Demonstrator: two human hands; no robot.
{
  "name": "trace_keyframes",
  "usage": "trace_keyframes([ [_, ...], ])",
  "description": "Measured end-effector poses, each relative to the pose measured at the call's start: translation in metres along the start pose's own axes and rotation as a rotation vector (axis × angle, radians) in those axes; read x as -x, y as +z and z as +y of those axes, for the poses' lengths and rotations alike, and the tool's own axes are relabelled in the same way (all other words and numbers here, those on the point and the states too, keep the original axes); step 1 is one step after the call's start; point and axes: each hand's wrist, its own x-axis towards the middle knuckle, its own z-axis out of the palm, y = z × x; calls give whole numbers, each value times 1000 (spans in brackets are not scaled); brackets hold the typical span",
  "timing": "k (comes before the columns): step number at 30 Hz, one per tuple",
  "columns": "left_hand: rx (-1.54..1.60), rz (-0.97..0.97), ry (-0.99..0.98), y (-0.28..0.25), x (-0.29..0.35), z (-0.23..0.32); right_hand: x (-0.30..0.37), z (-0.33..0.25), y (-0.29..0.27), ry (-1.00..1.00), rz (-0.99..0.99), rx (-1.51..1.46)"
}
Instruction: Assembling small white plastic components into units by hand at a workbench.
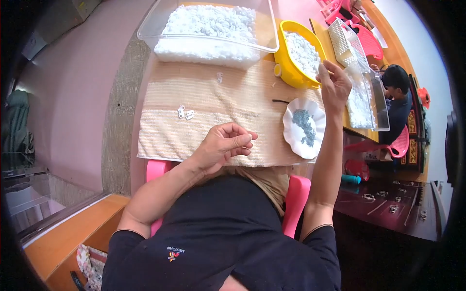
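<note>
Yellow tub (pixel 291 72), right hand (pixel 336 86) at rim (pixel 280 41), left hand (pixel 224 144) over bare cloth (pixel 170 133) (fingers (pixel 237 140) together)

Between the left hand (pixel 225 145) and the clear bin (pixel 274 26), the ribbed cloth (pixel 194 92) gives a wide flat lane — only a few small white pieces (pixel 190 115) lie in it. The bin's near wall closes the far side to a low pass, though its top is open. To the right, the yellow basin (pixel 286 66) and the scalloped plate (pixel 292 135) narrow the way; a thin dark rod (pixel 280 101) juts left near the plate's far edge, and the right hand (pixel 335 87) fills the view beside the basin.
</note>
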Motion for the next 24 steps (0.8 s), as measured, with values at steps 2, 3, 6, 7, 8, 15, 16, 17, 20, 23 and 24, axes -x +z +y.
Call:
trace_keyframes([
  [2, 2, 1, -6, 0, 2, 0, 15, -3, 1, -51, -15, 46],
  [3, -3, -3, -7, 1, 3, 0, 26, -6, 1, -55, -29, 19],
  [6, -11, -2, -12, 1, 2, 1, 48, -16, -9, -57, -122, 37],
  [7, -11, -10, -3, 1, 1, 2, 55, -15, -15, -39, -153, 46],
  [8, -25, -3, -2, 1, 1, 2, 62, -16, -20, -33, -151, 51],
  [15, -60, 6, 1, 3, 3, 3, 103, -8, -62, 83, -233, 149],
  [16, -72, 7, -5, 4, 3, 4, 107, -6, -67, 91, -256, 173],
  [17, -71, 3, -12, 5, 3, 3, 111, -2, -72, 98, -279, 197],
  [20, -81, 14, -4, 5, 3, 2, 122, 7, -78, 88, -298, 248],
  [23, -87, 19, -3, 3, 4, 1, 131, 6, -80, 90, -310, 328],
  [24, -81, 23, -1, 3, 4, 0, 132, 7, -80, 97, -321, 366],
])
